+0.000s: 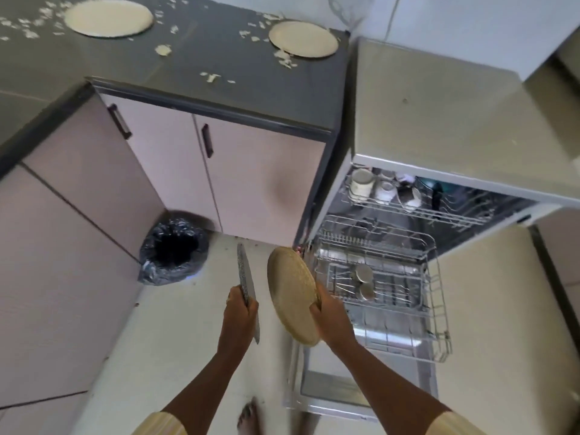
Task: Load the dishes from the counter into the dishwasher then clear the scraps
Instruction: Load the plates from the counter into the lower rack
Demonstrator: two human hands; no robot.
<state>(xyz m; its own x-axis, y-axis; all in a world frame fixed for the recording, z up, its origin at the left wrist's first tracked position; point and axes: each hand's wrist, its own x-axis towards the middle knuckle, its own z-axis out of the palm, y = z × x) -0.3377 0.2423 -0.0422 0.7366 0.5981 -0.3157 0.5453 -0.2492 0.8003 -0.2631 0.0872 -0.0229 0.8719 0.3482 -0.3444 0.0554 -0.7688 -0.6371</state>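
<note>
Carrying two plates toward the open dishwasher, one in each hand.

The left hand is curled round the rim of a speckled plate held edge-on. The right hand clamps the lower rim of a tan plate just beside the lower rack. Both look stiff, light and probably breakable, so rim grips suit them. A large plate and a small plate lie on the table.

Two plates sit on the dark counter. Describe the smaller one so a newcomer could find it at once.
Start at the open dishwasher on the right; the dark counter runs along its left side. On the counter's back right corner, nearest the dishwasher, lies the smaller cream plate. The other plate is larger and sits further left.
</note>
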